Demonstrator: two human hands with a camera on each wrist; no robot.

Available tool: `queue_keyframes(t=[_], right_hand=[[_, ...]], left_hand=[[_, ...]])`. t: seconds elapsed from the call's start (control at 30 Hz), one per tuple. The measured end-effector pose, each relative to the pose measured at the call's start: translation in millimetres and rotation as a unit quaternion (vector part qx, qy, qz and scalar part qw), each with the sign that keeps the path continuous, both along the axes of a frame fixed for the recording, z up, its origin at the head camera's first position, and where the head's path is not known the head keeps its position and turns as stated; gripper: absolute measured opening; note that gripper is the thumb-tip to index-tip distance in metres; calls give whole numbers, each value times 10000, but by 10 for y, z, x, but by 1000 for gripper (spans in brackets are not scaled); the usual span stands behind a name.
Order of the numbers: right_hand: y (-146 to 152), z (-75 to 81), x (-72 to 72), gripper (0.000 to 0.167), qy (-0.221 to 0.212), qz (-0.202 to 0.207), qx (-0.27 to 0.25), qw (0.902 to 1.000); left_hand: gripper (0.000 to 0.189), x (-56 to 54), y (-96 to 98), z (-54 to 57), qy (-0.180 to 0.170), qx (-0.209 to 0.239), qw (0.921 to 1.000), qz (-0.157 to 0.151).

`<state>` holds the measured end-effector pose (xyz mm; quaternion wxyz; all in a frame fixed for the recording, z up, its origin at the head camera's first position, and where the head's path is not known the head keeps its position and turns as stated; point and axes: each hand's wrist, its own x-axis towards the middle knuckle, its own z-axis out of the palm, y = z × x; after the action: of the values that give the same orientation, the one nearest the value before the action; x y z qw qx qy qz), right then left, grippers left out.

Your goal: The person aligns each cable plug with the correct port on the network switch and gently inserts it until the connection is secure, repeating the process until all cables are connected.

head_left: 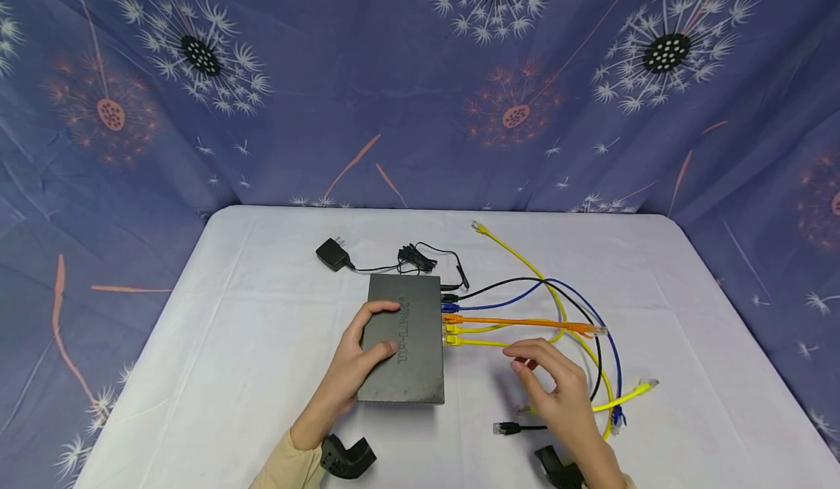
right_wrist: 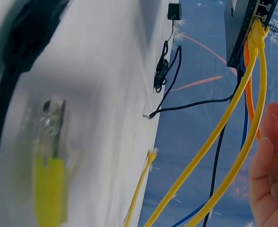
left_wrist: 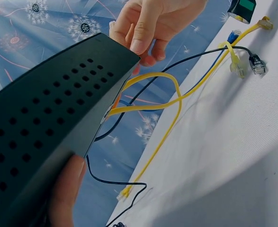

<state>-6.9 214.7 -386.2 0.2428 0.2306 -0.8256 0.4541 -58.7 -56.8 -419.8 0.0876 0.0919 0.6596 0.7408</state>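
My left hand (head_left: 354, 354) grips a black TP-LINK network switch (head_left: 420, 358) at its left side, with a thumb and a finger lying over the top face. The switch is raised above the table, and its vented side (left_wrist: 44, 113) faces the left wrist camera. Plugged along its right edge are a black cable (head_left: 450, 298), a blue cable (head_left: 482, 306), an orange cable (head_left: 505, 321), two yellow cables (head_left: 475, 342) and a power lead (head_left: 451, 287). My right hand (head_left: 558, 387) hovers just right of the ports with its fingers loosely bent, holding nothing.
A black power adapter (head_left: 334, 254) with a bundled cord (head_left: 416, 258) lies behind the switch on the white tablecloth (head_left: 216, 343). Loose plug ends lie to the right, among them a black plug (head_left: 507, 428) and a yellow plug (head_left: 646, 385). A patterned curtain (head_left: 367, 73) hangs behind.
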Motion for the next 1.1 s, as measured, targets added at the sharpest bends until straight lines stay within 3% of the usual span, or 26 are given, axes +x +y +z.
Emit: queue_keyframes(t=[0.3,0.77,1.1], right_hand=[[241,-310,20,42,-162,-270,56,9995],[371,-418,132,41,-508,-896,388,9939],[403,-454,240,34,-1007,-1192,430,9868]], left_hand=[[51,3,1,-1,-32,3,10000,2],[50,8,-6,-7,-7,-58,10000,33],[49,8,-11,-7,-26,-36,10000,12]])
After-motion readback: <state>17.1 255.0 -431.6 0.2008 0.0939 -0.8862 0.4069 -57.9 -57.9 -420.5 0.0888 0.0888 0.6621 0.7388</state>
